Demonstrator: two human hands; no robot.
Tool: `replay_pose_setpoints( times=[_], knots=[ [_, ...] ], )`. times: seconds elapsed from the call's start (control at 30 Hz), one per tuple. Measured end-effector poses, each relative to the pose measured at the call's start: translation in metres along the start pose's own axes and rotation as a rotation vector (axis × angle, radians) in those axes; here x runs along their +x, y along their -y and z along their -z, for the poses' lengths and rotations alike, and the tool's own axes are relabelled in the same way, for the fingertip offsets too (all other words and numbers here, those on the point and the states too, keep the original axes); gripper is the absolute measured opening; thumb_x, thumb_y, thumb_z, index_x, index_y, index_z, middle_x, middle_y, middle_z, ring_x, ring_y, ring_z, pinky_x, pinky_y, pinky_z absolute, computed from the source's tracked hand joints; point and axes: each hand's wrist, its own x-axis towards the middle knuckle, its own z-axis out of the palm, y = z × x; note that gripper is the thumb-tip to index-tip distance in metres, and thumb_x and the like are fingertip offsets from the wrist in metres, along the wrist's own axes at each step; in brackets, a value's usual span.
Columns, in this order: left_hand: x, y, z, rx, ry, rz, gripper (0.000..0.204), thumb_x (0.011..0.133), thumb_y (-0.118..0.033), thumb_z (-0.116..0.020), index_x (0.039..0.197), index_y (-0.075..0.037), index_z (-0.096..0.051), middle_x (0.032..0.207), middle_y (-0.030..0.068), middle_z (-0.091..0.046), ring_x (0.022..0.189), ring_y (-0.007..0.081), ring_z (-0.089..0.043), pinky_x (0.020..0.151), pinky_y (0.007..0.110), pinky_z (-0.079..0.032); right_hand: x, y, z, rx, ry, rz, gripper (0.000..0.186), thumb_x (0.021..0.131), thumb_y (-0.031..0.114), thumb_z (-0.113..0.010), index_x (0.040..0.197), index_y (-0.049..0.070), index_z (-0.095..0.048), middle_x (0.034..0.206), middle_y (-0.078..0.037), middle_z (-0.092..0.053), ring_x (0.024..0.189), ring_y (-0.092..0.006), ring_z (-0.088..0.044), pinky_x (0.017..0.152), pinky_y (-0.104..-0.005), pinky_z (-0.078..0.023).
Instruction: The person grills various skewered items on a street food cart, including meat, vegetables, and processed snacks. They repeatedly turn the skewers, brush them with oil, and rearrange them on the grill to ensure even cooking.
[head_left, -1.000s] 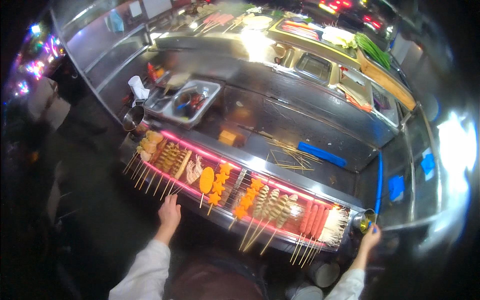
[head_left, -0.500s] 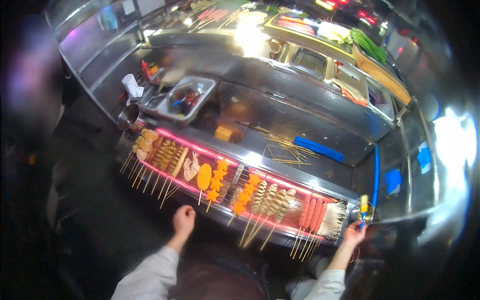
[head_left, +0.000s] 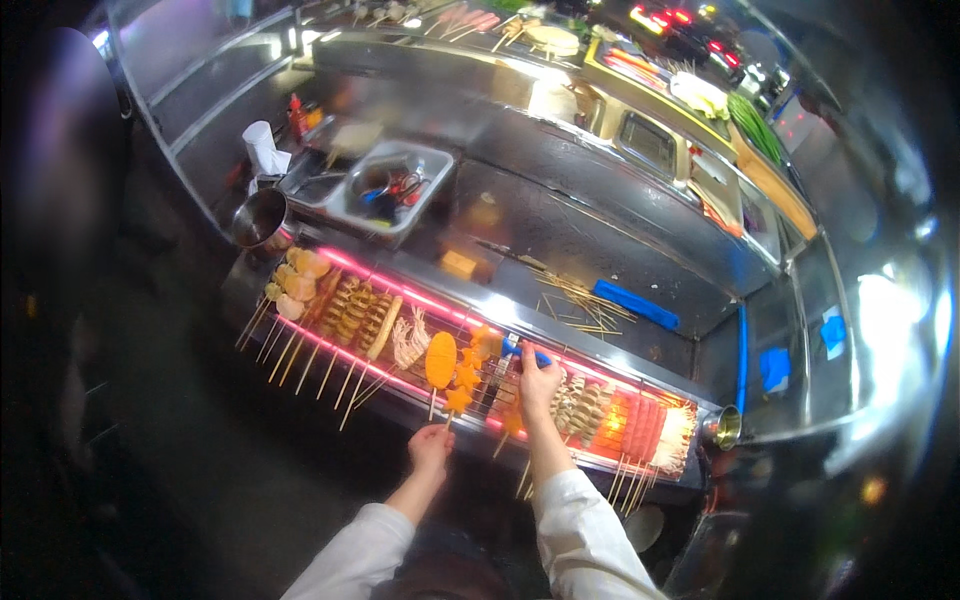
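My left hand [head_left: 431,447] pinches the stick end of a skewer of orange star-shaped pieces [head_left: 466,376] at the front edge of a long grill [head_left: 492,306]. My right hand [head_left: 540,382] reaches over the grill, closed round a blue-handled basting brush [head_left: 512,347]. The brush's pale head is at the far end of the star skewer; contact is too blurred to be sure of. Left of it lies an orange oval skewer [head_left: 440,360]. My right forearm partly hides a second orange skewer and the grey scored skewers [head_left: 585,405].
Pink sausages [head_left: 642,428] and a fan of enoki mushrooms [head_left: 677,440] lie at the grill's right, with an orange glow beside them. A metal cup [head_left: 727,427] stands at that end. Loose sticks [head_left: 585,300], a grey tray [head_left: 425,165] and a metal pot [head_left: 261,218] are behind.
My right hand has brought the brush from beside the cup leftward to the star skewer. My left hand has moved right and taken hold of its stick. The view has shifted slightly.
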Motion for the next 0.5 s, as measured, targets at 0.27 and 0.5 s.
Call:
replay_pose_setpoints(
  times=[0.27,0.5],
  knots=[
    [0.005,-0.001,0.0,-0.029,0.061,0.024,0.009,0.088,-0.007,-0.057,0.092,-0.001,-0.062,0.073,0.0054,-0.063,0.057,0.0103,-0.056,0.05,0.022,-0.045,-0.057,-0.017,0.018,-1.051,0.458,0.527,0.016,0.075,0.007,-0.069,0.091,0.007,-0.067,0.09,-0.011,-0.064,0.08,-0.0296,-0.063,0.07,-0.0361,-0.051],
    [0.008,0.009,0.0,-0.091,0.087,-0.005,0.007,0.088,-0.007,-0.058,0.089,-0.001,-0.061,0.07,0.0049,-0.062,0.055,0.01,-0.055,0.046,0.022,-0.044,-0.039,0.028,-0.009,-0.542,0.226,0.383,0.01,0.078,0.012,-0.071,0.086,0.006,-0.068,0.082,-0.012,-0.066,0.076,-0.0244,-0.065,0.068,-0.0318,-0.051]
  ],
)
